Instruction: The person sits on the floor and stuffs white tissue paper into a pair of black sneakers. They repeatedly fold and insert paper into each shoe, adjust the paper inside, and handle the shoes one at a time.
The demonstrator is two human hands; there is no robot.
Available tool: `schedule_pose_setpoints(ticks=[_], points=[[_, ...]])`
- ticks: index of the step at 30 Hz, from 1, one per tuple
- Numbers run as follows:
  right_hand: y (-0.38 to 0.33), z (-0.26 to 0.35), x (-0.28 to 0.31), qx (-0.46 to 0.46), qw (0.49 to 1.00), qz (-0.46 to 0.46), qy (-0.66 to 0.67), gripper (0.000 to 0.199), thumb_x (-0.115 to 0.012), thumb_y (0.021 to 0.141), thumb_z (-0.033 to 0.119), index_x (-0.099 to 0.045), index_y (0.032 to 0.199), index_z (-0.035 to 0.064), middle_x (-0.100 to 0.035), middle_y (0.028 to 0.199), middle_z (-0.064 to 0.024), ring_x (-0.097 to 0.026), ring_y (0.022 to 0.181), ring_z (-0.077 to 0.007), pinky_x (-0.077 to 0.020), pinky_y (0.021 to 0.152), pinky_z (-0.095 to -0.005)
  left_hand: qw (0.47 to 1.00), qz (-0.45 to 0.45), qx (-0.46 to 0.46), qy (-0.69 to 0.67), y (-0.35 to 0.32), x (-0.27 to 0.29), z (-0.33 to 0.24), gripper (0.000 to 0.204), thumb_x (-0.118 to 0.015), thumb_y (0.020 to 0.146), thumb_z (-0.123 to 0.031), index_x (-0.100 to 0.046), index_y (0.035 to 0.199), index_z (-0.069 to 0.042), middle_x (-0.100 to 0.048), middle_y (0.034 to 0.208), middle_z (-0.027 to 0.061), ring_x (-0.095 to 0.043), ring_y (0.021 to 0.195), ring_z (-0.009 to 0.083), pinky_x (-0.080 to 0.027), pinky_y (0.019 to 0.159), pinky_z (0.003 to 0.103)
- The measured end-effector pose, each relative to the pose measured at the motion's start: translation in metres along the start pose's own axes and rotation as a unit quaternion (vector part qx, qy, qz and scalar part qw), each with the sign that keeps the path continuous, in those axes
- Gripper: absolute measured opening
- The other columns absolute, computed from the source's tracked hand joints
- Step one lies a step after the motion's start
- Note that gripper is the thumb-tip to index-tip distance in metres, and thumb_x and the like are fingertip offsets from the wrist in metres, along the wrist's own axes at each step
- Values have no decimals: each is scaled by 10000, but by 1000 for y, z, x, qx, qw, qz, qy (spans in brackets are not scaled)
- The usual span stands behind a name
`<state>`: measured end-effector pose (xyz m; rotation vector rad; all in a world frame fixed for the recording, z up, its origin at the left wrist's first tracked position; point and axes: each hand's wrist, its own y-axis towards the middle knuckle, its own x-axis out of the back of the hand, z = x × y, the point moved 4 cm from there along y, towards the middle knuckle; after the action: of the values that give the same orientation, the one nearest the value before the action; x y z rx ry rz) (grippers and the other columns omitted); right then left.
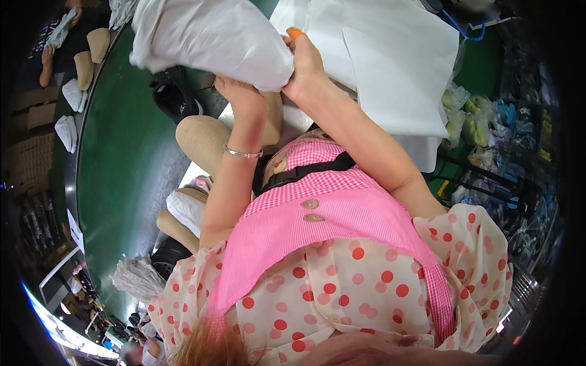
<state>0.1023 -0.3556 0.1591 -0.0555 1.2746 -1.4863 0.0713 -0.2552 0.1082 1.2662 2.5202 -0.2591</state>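
My left hand (242, 96), with a silver bracelet on its wrist, grips the underside of a white stuffed fabric bundle (207, 36) held up in front of me. My right hand (304, 64), with an orange-painted thumbnail, pinches the bundle's right end. Under my arms is my pink checked apron (329, 213) over a red-dotted blouse. A tan padded piece (201, 140) lies just below my left hand.
A green conveyor belt (122, 158) curves along the left, carrying tan and white pieces (82, 67). A stack of white sheets (397, 67) lies at upper right. A black shoe (177, 97) sits by the belt. Bagged items fill racks (488, 128) on the right.
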Motion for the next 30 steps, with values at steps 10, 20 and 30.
schedule_pose_setpoints(ticks=[10,20,30], points=[[59,12,20,32,995,93,2,235,-435,932,228,-542,1014,35,-605,982,-86,-601,913,-232,-502,755,-427,994,-13,47,-98,-10,-27,-22,587,-389,1003,-432,-341,1389,8,-426,1392,107,-435,1255,216,-335,1061,333],[48,20,5,12,997,57,-57,315,-425,951,302,-546,1004,16,-620,1044,-128,-607,918,-259,-506,810,-442,989,61,34,-132,0,-30,-30,779,-645,853,-498,-317,1397,-47,-436,1370,55,-432,1260,200,-351,1057,367],[56,19,17,80,994,48,-49,352,-477,936,344,-541,998,3,-606,996,-127,-609,865,-243,-514,773,-402,986,84,66,-131,-4,-32,-19,701,-564,890,-535,-376,1379,-69,-446,1373,42,-432,1268,199,-352,1071,363]])
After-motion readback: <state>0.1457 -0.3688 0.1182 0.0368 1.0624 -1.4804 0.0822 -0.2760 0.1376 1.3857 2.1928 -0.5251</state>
